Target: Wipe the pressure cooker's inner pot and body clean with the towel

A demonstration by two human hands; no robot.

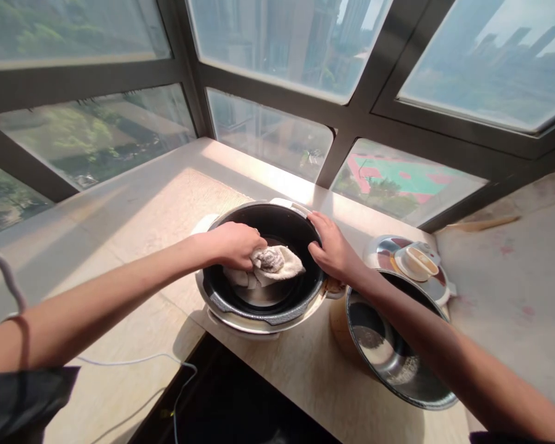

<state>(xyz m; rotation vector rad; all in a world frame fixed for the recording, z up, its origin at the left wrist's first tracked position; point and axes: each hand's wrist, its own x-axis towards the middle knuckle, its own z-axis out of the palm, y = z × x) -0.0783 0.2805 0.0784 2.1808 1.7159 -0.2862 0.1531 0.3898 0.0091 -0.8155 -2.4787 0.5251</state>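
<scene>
My left hand reaches into the dark interior of a round electric pressure cooker, fingers closed on a crumpled, pale cloth with greyish stains. Part of the cloth hangs against the inside of the cooker. On the cooker's right rim rests my right hand, its thumb apart from its fingers, which lie over the edge. To the right, under my right forearm, stands a removed inner pot with a dark rim and some pale matter on its inside.
The cooker's lid, with a pale handle, lies behind the inner pot by the wall. A white cord runs over the front left of the stone sill. Windows enclose the back; a dark gap opens below the front edge.
</scene>
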